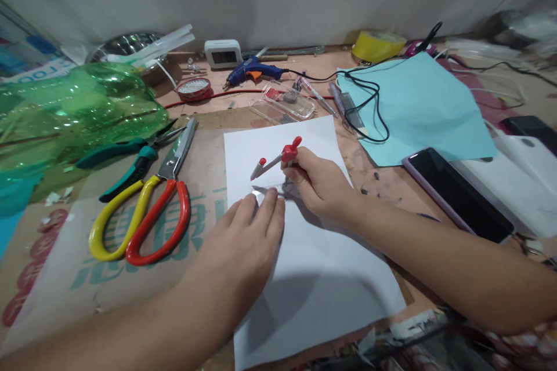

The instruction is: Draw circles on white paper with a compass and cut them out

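A white sheet of paper (pixel 313 266) lies on a cardboard-covered table. My right hand (pixel 319 182) is closed around a drawing compass (pixel 278 161) with red knobs, its legs resting on the upper part of the sheet. My left hand (pixel 241 240) lies flat on the paper with fingers stretched out, the fingertips pressing the sheet just left of the compass point. A small shiny piece sits under those fingertips; I cannot make out what it is.
Red-and-yellow-handled scissors (pixel 148 214) and teal pliers (pixel 126 165) lie left of the sheet, beside a green plastic bottle (pixel 73 110). A light-blue sheet (pixel 418 107), black cable, blue glue gun (pixel 255 71), yellow tape roll (pixel 376 44) and phone (pixel 456 191) lie behind and to the right.
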`<state>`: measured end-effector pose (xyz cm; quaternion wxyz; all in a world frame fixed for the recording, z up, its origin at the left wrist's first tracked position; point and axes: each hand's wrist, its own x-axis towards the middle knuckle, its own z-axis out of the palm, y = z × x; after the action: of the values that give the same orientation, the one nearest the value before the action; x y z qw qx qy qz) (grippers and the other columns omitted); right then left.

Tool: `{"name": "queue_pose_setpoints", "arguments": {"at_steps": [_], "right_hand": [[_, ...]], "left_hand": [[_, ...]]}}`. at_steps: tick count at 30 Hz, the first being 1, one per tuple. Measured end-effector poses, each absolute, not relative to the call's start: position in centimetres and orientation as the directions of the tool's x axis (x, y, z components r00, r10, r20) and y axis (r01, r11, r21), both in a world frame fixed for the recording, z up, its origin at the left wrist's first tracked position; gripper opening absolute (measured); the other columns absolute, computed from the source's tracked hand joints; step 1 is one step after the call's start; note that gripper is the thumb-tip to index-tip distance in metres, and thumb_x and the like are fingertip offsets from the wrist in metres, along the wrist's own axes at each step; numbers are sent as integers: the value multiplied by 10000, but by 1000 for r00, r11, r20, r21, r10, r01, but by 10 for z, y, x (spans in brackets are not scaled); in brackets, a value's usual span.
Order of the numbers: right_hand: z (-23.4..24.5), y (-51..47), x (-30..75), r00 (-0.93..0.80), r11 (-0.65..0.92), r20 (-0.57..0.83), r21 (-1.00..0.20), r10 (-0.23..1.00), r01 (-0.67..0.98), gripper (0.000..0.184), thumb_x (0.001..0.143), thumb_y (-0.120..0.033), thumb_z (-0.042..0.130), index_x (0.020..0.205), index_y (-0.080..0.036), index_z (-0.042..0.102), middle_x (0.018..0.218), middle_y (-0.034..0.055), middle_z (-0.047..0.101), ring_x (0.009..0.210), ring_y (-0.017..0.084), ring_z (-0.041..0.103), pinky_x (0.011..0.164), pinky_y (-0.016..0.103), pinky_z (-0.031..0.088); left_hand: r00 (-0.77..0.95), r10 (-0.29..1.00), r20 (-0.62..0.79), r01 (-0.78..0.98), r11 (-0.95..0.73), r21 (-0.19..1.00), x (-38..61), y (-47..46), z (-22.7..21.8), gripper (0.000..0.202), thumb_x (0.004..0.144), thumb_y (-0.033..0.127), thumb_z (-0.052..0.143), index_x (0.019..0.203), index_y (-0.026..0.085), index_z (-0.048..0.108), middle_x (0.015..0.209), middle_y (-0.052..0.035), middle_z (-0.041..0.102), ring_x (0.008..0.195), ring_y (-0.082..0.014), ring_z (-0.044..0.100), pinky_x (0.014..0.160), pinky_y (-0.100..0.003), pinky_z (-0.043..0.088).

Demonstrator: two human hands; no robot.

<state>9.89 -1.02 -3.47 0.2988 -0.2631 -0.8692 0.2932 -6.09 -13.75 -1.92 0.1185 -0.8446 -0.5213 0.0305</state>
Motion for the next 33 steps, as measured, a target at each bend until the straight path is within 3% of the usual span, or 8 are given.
{"name": "queue_pose_setpoints", "arguments": {"at_steps": [33], "right_hand": [[-34, -12, 101, -681, 699, 377, -658, 628, 281, 104, 1013, -218, 412, 912, -240, 425, 789, -21, 594, 629, 125, 493, 620, 252, 395]], "left_hand": [[484, 865, 129, 866, -453, -212, -64, -137, -21, 574, 781, -23, 443, 1310, 43, 655, 1375, -181, 663, 1052, -351, 657, 772, -421, 584]]}}
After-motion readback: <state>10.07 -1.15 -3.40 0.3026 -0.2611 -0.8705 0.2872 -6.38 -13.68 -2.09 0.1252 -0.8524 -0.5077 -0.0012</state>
